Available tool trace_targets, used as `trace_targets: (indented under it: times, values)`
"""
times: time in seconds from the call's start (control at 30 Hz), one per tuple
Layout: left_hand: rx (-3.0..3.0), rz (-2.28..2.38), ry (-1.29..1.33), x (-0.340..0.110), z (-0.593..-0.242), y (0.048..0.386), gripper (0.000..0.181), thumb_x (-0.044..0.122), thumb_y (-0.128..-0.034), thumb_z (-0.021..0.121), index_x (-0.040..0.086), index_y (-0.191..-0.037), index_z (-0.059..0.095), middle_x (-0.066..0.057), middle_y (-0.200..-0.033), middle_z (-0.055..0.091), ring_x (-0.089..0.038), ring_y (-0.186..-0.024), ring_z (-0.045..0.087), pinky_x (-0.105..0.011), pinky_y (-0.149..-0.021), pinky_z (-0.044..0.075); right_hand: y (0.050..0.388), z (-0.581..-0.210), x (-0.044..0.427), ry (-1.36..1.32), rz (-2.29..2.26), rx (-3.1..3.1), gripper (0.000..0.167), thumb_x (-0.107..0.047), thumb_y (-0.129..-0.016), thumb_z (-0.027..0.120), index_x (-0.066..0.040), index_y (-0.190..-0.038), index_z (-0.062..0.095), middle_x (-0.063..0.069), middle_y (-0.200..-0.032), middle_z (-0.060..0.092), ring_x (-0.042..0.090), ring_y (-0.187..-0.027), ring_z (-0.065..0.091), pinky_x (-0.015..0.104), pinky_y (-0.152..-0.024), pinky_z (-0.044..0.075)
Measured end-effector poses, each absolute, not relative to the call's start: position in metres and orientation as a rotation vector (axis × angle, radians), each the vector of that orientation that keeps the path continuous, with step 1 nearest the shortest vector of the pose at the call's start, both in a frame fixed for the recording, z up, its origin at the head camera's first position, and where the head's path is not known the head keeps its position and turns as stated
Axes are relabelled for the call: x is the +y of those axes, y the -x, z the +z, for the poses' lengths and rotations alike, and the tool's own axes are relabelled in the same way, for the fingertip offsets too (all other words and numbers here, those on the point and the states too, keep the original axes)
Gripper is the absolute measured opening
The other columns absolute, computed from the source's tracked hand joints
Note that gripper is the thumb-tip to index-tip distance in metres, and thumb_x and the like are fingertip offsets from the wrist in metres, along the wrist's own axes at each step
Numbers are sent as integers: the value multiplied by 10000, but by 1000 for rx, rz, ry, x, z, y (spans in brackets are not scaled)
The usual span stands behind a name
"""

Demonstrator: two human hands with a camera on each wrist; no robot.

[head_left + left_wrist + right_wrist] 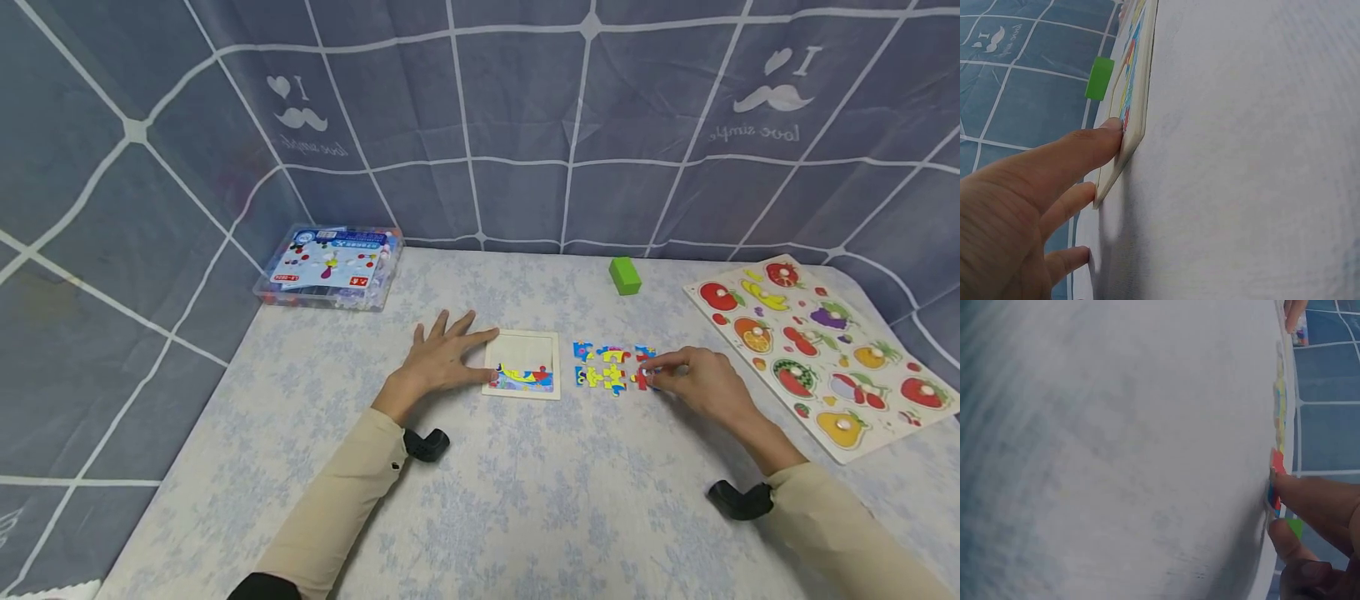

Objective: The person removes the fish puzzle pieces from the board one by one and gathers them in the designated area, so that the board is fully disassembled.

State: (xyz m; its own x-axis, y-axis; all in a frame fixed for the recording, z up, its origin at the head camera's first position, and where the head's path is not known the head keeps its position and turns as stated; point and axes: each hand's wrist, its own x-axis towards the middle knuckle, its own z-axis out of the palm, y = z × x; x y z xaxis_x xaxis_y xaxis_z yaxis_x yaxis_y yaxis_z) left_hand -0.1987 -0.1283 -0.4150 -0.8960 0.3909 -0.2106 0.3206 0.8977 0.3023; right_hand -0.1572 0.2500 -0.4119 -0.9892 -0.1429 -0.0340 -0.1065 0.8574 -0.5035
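A small square wooden puzzle tray (pixel 557 367) lies flat on the table. Joined colourful pieces (pixel 525 380) fill its lower part, and bare wood shows above them. My left hand (pixel 442 360) is spread at the tray's left side; its thumb and index finger touch the left edge, as the thumb (pixel 1094 142) also shows in the left wrist view. To the right of the tray, loose jigsaw pieces (pixel 602 377) lie in rows. With thumb and fingertips my right hand (pixel 705 383) pinches a red puzzle piece (pixel 1277 464) at the table surface, its far side hidden by the fingers.
A green block (pixel 626 276) stands behind the loose pieces. On the right lies a wooden fruit peg board (pixel 810 350). A clear plastic box (pixel 330 267) with a printed sheet sits at the back left. A grey checked curtain (pixel 517 108) hangs behind the table.
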Motion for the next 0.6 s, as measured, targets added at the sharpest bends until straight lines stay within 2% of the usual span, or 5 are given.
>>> trace_targets:
  times: [0.1,0.43,0.6]
  values:
    - [2795,370,-530,-128,-416,199,773,684,-857,583,367,-1527,362,-41,-1646,121,-428,-1481,-4,-709,-1104,31,158,-412,249,225,-767,2980,220,-175,-834,768,-80,-1032,787,17,-818,636,198,-715,483,304,-546,348]
    - [2785,365,-530,-128,-417,199,774,680,-858,585,366,-1528,360,-43,-1647,118,-428,-1480,-7,-708,-1105,29,157,-412,246,249,-768,2989,178,-143,-827,772,-81,-993,790,-3,-770,620,216,-762,505,311,-572,363]
    - [2789,368,-531,-129,-415,199,770,679,-861,582,364,-1529,360,-46,-1646,121,-430,-1480,-3,-708,-1105,30,160,-409,242,273,-817,2998,143,-123,-860,737,-81,-989,785,102,-940,691,198,-694,491,304,-548,373]
